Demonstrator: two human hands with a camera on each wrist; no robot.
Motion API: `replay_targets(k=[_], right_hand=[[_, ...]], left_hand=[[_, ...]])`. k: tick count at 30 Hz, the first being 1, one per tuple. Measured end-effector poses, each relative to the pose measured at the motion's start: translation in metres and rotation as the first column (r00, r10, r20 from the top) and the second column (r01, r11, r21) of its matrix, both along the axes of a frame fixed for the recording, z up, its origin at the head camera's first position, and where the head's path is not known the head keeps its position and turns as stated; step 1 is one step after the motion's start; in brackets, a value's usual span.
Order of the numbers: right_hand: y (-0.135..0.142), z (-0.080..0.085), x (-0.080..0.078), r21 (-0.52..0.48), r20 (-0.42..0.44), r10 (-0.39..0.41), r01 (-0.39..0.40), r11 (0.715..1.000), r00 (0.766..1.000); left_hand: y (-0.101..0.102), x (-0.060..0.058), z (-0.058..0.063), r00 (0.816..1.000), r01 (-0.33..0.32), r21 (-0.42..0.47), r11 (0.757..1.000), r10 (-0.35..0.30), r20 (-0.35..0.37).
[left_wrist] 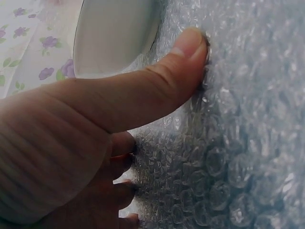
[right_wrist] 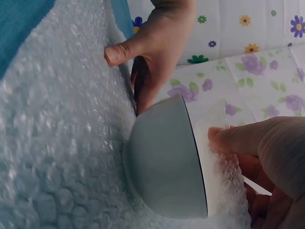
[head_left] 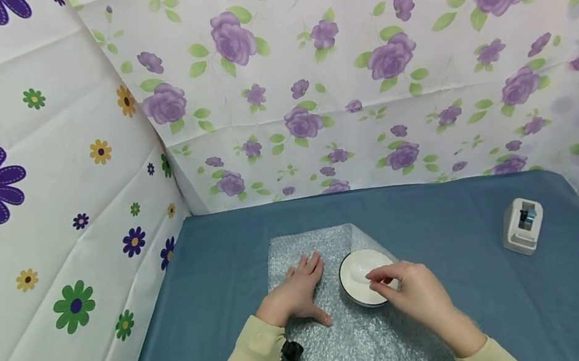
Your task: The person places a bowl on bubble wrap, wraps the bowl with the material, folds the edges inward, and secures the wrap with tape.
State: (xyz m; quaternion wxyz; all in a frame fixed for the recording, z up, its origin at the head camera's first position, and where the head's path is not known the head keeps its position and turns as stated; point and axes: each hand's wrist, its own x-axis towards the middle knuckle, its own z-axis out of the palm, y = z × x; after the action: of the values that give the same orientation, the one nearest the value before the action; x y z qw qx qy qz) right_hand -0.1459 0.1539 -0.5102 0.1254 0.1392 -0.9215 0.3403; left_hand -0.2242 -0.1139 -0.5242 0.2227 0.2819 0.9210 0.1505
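Note:
A white bowl [head_left: 351,283] with a thin dark rim stands upright on a sheet of bubble wrap [head_left: 348,346]. My left hand [head_left: 297,296] lies spread on the sheet to the left of the bowl; in the left wrist view its thumb [left_wrist: 186,47] rests on the bubbles. Over the bowl's right side, my right hand [head_left: 421,295] pinches a flap of the bubble wrap between thumb and fingers. That lifted flap [right_wrist: 228,176] shows in the right wrist view, just above the rim of the bowl [right_wrist: 164,157].
A white tape dispenser [head_left: 523,225] stands on the right part of the blue tablecloth [head_left: 464,223]. Flowered sheets [head_left: 275,83] hang behind the table and along its left side.

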Motion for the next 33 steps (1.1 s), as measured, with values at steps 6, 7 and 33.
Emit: replay_targets(k=[6, 7, 33], right_hand=[[-0.004, -0.003, 0.001, 0.067, -0.018, -0.001, 0.003, 0.998, 1.000], [-0.005, -0.003, 0.001, 0.074, -0.020, 0.000, 0.002, 0.997, 1.000], [-0.021, -0.008, -0.012, 0.225, 0.049, 0.123, -0.131, 0.966, 0.991]], left_hand=[[0.001, -0.001, 0.001, 1.000, 0.005, -0.005, 1.000, -0.005, -0.010], [0.002, -0.001, 0.001, 1.000, 0.006, -0.007, 1.000, -0.006, -0.012], [0.003, -0.001, 0.000, 1.000, -0.009, -0.030, 1.000, 0.009, -0.010]])
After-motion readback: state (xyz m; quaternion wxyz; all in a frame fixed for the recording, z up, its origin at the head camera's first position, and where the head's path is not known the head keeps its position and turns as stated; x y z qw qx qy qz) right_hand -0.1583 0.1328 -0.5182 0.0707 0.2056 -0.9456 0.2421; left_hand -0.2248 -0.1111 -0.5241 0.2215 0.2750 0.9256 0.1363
